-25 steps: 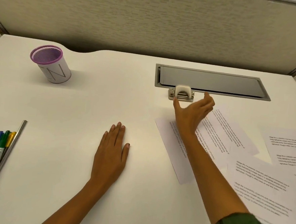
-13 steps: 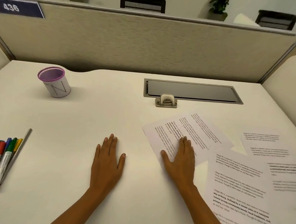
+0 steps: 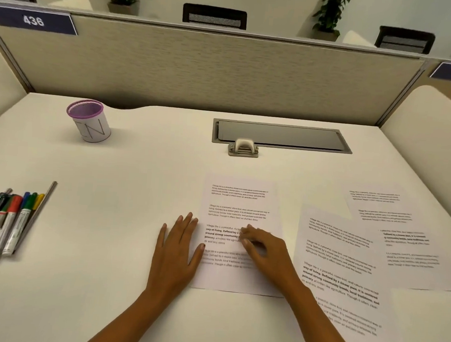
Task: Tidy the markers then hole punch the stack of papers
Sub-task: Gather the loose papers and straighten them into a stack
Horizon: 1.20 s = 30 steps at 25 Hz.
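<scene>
A printed sheet (image 3: 239, 201) lies squared up in front of me on the white desk. My left hand (image 3: 177, 250) rests flat with spread fingers on its left edge. My right hand (image 3: 264, 253) presses on the sheet's middle with curled fingers and grips nothing. More printed sheets (image 3: 346, 259) lie fanned out to the right. Several markers (image 3: 4, 222) lie in a loose bunch at the desk's left edge, with a thin metal rod beside them. A purple-rimmed mesh cup (image 3: 90, 121) stands empty at the back left. A small beige hole punch (image 3: 243, 147) sits at the back centre.
A grey cable-tray lid (image 3: 280, 136) is set into the desk behind the punch. A fabric partition (image 3: 199, 70) closes off the back, with curved side panels to the left and right. Bare desk surface (image 3: 127, 185) lies between the markers and the papers.
My right hand came back from near the hole punch onto the paper and turned the sheet from slanted to straight. My left hand slid right to the sheet's edge. The view tilted up.
</scene>
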Tool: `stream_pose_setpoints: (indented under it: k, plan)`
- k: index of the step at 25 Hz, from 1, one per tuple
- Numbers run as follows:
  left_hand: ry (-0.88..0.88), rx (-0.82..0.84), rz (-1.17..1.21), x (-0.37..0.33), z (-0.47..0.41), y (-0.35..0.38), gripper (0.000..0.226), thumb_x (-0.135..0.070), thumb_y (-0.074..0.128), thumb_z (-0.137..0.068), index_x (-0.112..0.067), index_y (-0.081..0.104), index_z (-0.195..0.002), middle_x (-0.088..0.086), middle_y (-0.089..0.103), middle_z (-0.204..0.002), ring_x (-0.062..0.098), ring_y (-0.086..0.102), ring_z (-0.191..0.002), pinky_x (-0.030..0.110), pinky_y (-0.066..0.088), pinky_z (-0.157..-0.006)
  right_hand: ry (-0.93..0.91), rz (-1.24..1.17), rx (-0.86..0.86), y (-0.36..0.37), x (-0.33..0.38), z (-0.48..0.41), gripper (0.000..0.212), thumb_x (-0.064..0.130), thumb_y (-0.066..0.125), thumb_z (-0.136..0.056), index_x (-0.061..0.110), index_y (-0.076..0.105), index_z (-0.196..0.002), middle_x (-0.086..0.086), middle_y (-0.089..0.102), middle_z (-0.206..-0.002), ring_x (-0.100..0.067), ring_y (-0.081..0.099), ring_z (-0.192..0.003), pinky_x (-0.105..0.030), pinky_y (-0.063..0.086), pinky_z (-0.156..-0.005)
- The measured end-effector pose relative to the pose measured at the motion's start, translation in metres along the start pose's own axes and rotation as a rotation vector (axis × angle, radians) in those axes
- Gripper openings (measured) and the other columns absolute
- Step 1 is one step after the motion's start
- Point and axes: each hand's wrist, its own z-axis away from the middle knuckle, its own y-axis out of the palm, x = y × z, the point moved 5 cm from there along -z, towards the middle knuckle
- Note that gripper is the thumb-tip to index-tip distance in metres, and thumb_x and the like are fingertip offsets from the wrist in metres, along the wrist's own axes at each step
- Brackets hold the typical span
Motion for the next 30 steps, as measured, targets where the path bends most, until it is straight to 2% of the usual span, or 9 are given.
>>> stream_pose_setpoints:
  k: [2,4,6,9,12,18,21,26,30]
  plan:
    - [0.013,0.023,-0.006,-0.003,0.004,0.003,0.062,-0.048,0.026,-0.093,-0.018,0.031,-0.147,-0.003,0.025,-0.156,0.013,0.019,-0.145,0.04,0.008,-0.119,0.01,0.004,-0.093,-0.014,0.0,0.009,0.022,0.018,0.063,-0.091,0.012,0.069,-0.111,0.01,0.066,-0.116,-0.003,0.056,-0.119,-0.018,0.043,-0.102]
    - [0.012,0.057,-0.031,-0.003,0.005,0.006,0.064,-0.05,0.022,-0.093,-0.018,0.026,-0.148,-0.004,0.02,-0.157,0.011,0.014,-0.145,0.039,0.006,-0.119,0.084,0.063,-0.239,-0.034,-0.009,0.021,0.03,0.017,0.06,-0.092,0.012,0.064,-0.122,0.002,0.062,-0.127,-0.012,0.052,-0.125,-0.028,0.039,-0.109]
    - [0.01,0.085,-0.066,-0.001,0.006,0.009,0.066,-0.052,0.019,-0.092,-0.021,0.02,-0.15,-0.005,0.015,-0.158,0.01,0.009,-0.146,0.04,0.005,-0.12,0.244,0.15,-0.384,-0.055,-0.029,0.039,0.037,0.015,0.056,-0.094,0.01,0.056,-0.131,-0.006,0.053,-0.139,-0.022,0.043,-0.134,-0.039,0.032,-0.114]
    - [0.019,0.113,-0.102,-0.001,0.005,0.012,0.064,-0.053,0.017,-0.092,-0.027,0.015,-0.151,-0.008,0.007,-0.159,0.011,0.005,-0.147,0.04,0.003,-0.119,0.474,0.393,-0.534,-0.082,-0.063,0.073,0.045,0.011,0.049,-0.096,-0.001,0.043,-0.139,-0.017,0.04,-0.148,-0.032,0.03,-0.141,-0.044,0.019,-0.119]
    - [0.027,0.13,-0.102,-0.001,0.005,0.013,0.062,-0.055,0.018,-0.093,-0.032,0.013,-0.15,-0.008,0.006,-0.159,0.012,0.003,-0.147,0.041,0.001,-0.119,0.549,0.526,-0.526,-0.085,-0.08,0.088,0.047,0.009,0.044,-0.097,-0.006,0.036,-0.141,-0.023,0.034,-0.15,-0.036,0.026,-0.143,-0.047,0.017,-0.119]
    - [0.047,0.128,-0.098,0.0,0.005,0.013,0.06,-0.057,0.021,-0.092,-0.037,0.015,-0.149,-0.005,0.009,-0.16,0.016,0.007,-0.147,0.044,0.003,-0.118,0.363,0.559,-0.4,-0.049,-0.054,0.06,0.045,-0.006,0.042,-0.095,-0.006,0.038,-0.14,-0.022,0.036,-0.149,-0.035,0.03,-0.142,-0.043,0.019,-0.119]
    - [0.053,0.131,-0.109,0.001,0.005,0.015,0.061,-0.059,0.018,-0.092,-0.039,0.013,-0.149,-0.005,0.008,-0.16,0.016,0.006,-0.147,0.044,0.003,-0.119,0.351,0.347,-0.373,-0.035,-0.042,0.04,0.044,-0.001,0.031,-0.1,0.001,0.032,-0.144,-0.012,0.029,-0.154,-0.022,0.022,-0.146,-0.032,0.009,-0.121]
    - [0.056,0.134,-0.097,0.001,0.006,0.013,0.061,-0.06,0.014,-0.091,-0.041,0.01,-0.148,-0.006,0.004,-0.16,0.015,0.001,-0.148,0.043,0.0,-0.119,0.399,-0.04,-0.417,-0.019,-0.019,0.017,0.041,0.015,0.031,-0.104,0.01,0.036,-0.144,-0.003,0.034,-0.153,-0.016,0.029,-0.143,-0.023,0.015,-0.117]
    - [0.085,0.152,-0.047,-0.012,0.008,0.016,0.062,-0.058,0.017,-0.091,-0.038,0.013,-0.149,-0.007,0.001,-0.16,0.015,0.001,-0.148,0.042,0.001,-0.12,0.371,-0.119,-0.478,-0.052,-0.028,0.019,0.04,0.011,0.034,-0.103,0.012,0.043,-0.141,0.0,0.043,-0.148,-0.013,0.034,-0.139,-0.017,0.02,-0.111]
